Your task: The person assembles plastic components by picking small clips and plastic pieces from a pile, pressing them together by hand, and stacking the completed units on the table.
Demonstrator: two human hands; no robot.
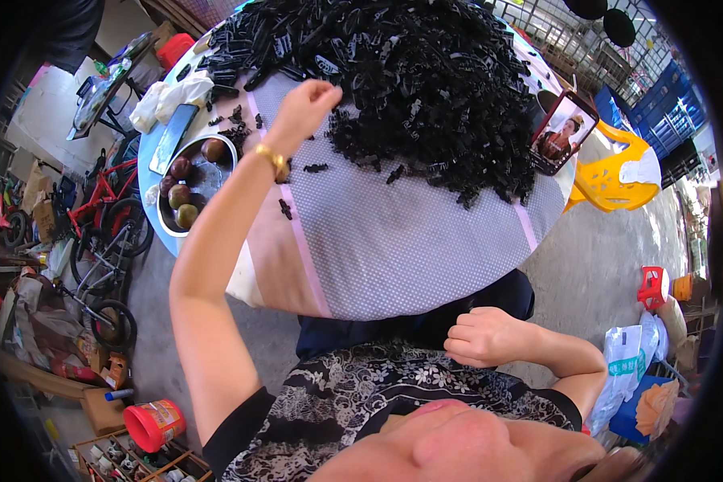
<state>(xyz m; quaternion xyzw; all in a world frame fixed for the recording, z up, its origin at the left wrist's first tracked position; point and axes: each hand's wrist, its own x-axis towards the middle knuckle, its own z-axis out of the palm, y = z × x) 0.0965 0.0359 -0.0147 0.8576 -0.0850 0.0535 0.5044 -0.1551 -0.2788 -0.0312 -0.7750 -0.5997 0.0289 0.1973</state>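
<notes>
A big heap of small black plastic pieces (434, 88), toothed or clip-like in outline, covers the far half of the round table. My left hand (307, 111), with a gold bracelet at its wrist, is stretched over the heap's left edge. Its fingers are drawn together; whatever may be between them is hidden. Near the table's front edge, above my lap, my right hand (486, 336) is curled closed with its back upward, so its contents cannot be seen. A few loose black pieces (316, 168) lie on the grey dotted cloth (410, 249) below the heap.
Left on the table are a metal bowl (162, 217) of round dark fruit, a phone-like slab (173, 138) and white bags (169, 100). A propped phone (563, 132) stands right, by a yellow chair (618, 173). Bicycles (104, 241) and a red bucket (154, 425) occupy the left floor.
</notes>
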